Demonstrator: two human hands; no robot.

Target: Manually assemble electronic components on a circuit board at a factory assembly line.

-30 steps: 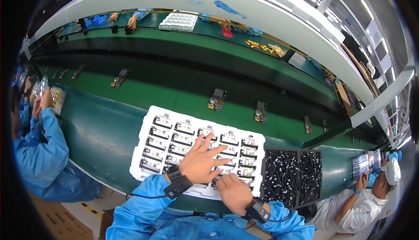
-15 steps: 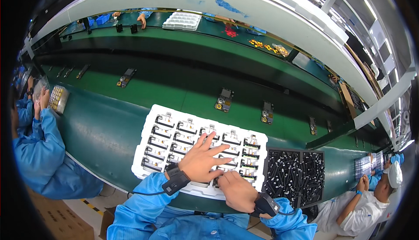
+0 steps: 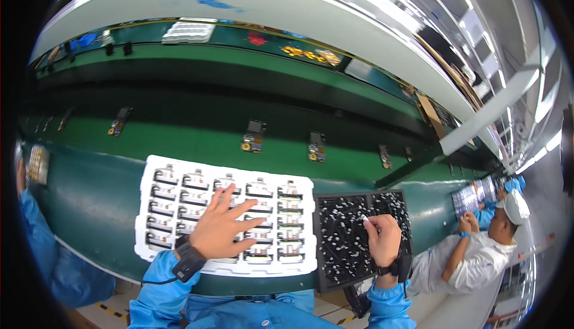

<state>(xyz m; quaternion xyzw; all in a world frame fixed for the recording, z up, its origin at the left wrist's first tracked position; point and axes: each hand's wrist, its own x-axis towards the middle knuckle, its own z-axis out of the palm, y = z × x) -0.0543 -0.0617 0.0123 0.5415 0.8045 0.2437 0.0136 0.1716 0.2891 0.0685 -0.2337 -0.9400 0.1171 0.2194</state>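
Tray, white, moulded (image 3: 309, 227): one, flat on the green counter (image 3: 89, 179), in front of the person. Slots in five columns, filled where visible with small electronic parts (image 3: 161, 207), each with a black strip; the right column also shows green.

Left hand (image 3: 220, 228): palm down over the middle of the tray, fingers spread wide. Contact with the parts beneath cannot be told. Black device (image 3: 190, 260) strapped at the wrist.

Right hand (image 3: 384, 240): over the right part of the black bin, thumb and first finger drawn narrow. A small white bit (image 3: 365, 218) shows at their tips; gripped or lying behind, cannot tell.

Bin, black (image 3: 319, 251): one, just right of the tray, divided in two, full of loose black strips (image 3: 347, 239) with white ends.

Belt, green (image 3: 197, 135): beyond the tray, running left to right. Carries circuit boards (image 3: 253, 136) set apart in a row.

Far side: second white tray (image 3: 188, 32), a red heap (image 3: 256, 38), and yellow pieces (image 3: 302, 53) to its right.

Co-workers: at right, one in white cap (image 3: 515, 207) and white coat (image 3: 481, 272); at left edge, a blue sleeve (image 3: 37, 221).
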